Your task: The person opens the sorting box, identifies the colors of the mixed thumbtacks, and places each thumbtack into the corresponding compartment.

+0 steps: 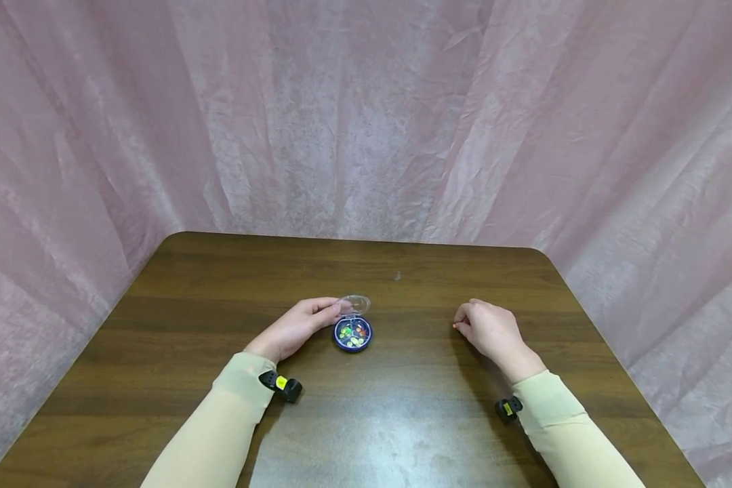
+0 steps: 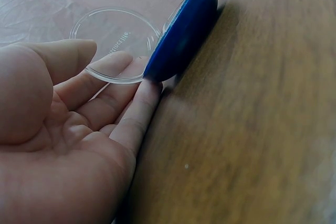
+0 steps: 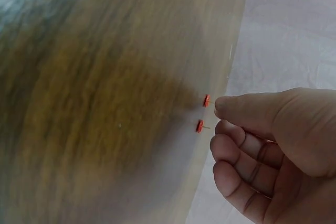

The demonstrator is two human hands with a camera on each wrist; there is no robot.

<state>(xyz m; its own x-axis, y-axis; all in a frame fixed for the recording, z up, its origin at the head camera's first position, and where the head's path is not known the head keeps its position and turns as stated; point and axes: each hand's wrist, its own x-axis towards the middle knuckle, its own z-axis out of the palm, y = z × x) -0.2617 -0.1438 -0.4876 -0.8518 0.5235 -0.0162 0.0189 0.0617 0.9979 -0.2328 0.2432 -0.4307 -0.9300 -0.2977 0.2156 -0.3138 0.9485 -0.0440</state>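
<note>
A round blue case [image 1: 352, 335] with a raised clear lid [image 2: 118, 40] rests on the table. Its compartments hold small green, yellow and red pieces. My left hand [image 1: 299, 330] holds the lid, with the thumb in front and fingers behind; one finger lies against the case's side. Farther right, my right hand [image 1: 489, 331] pinches the pin of a red thumbtack [image 3: 206, 100] between thumb and index finger, though the index fingertip is mostly hidden. Beside that one, a second red thumbtack [image 3: 199, 126] stands on its head with its pin pointing up.
The brown wooden table [image 1: 402, 379] has rounded far corners. Pink curtains [image 1: 354, 122] hang behind it and along both sides. A black wrist camera [image 1: 282, 384] sits on the left sleeve, another wrist camera [image 1: 508, 409] on the right.
</note>
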